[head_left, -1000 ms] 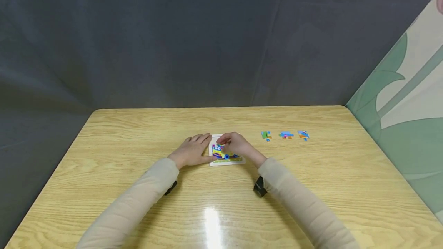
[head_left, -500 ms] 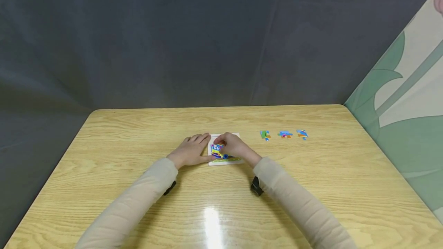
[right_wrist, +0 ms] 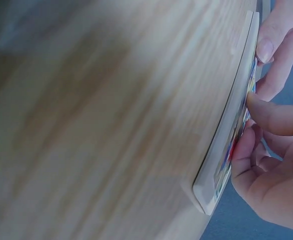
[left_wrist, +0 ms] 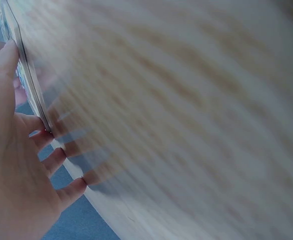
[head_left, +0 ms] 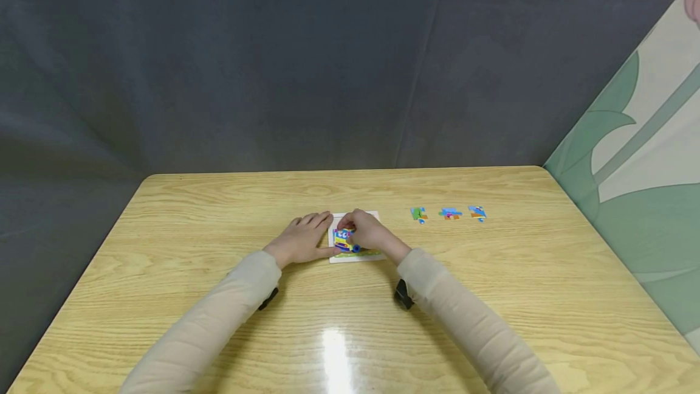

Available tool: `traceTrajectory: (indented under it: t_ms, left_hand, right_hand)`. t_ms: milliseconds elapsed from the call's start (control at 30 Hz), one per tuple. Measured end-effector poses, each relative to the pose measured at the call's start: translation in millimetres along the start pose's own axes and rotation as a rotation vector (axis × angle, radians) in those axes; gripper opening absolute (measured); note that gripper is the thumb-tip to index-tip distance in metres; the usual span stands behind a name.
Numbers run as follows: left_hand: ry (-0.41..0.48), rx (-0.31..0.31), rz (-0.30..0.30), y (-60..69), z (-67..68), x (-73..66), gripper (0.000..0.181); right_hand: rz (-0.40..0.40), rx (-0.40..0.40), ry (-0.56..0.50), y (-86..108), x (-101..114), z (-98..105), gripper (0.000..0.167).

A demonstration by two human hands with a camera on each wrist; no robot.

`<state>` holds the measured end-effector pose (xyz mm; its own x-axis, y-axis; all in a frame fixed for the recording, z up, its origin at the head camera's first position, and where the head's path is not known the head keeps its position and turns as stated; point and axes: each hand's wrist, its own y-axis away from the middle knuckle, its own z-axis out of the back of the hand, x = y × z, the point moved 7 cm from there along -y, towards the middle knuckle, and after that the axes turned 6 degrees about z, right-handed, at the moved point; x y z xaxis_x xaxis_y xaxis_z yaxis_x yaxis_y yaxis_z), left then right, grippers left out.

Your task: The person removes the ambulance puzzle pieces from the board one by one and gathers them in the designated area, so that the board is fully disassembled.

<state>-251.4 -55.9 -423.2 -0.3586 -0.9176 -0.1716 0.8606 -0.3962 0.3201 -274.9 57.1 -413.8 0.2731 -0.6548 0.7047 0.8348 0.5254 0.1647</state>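
Note:
A white-rimmed puzzle board point(head_left: 341, 261) lies flat on the table, showing a picture of a yellow and blue vehicle with eyes point(head_left: 342, 240). The left hand point(head_left: 301, 240) rests at its left side, fingers spread, the thumb over the lower left corner; the left wrist view shows the fingertips point(left_wrist: 75, 187) on the table along the board's edge point(left_wrist: 30, 80). Over the board's middle, the right hand point(head_left: 367, 230) has curled fingers pinching a puzzle piece against the picture. The right wrist view has its thumb point(right_wrist: 274, 116) on the picture; the piece is mostly hidden.
To the right of the board lie three loose puzzle pieces in a row: one green and blue point(head_left: 418, 214), one blue and pink point(head_left: 451, 213), one blue and orange point(head_left: 477, 213). A dark curtain point(head_left: 273, 78) hangs behind the wooden table point(head_left: 219, 199).
The right hand has shifted slightly left over the board, with its fingers closer together. The left hand holds its place on the board's left side.

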Motion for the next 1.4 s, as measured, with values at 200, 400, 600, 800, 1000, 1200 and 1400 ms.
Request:
traceTrajectory:
  t_ms: [200,400,600,800,1000,1200,1400]
  left_hand:
    - [-0.002,-0.004,0.002,-0.2,0.1,-0.3,0.084]
    - [-0.008,-0.006,0.002,-0.5,0.2,-0.1,0.084]
    - [-0.008,-0.007,-0.001,-0.7,0.3,0.2,0.084]
    - [-0.014,-0.003,-0.002,-0.9,-0.6,0.4,0.084]
    - [-0.006,-0.009,0.001,-0.7,0.5,0.2,0.084]
    - [-0.005,-0.005,0.003,-0.7,0.1,-0.2,0.085]
    - [-0.019,0.0,0.005,-2.4,-0.8,0.3,0.085]
  right_hand:
    - [0.014,0.0,0.034,0.8,4.9,-0.2,0.036]
    - [0.052,-0.013,0.05,1.3,6.9,2.6,0.033]
    - [0.018,0.016,-0.016,3.0,2.5,2.1,0.03]
    - [0.006,0.011,-0.018,4.1,2.0,3.4,0.031]
    - [0.001,0.002,0.003,4.7,3.1,4.5,0.03]
    - [-0.009,-0.002,-0.015,6.0,2.8,4.9,0.03]
    - [0.011,-0.011,-0.04,6.9,3.6,7.3,0.031]
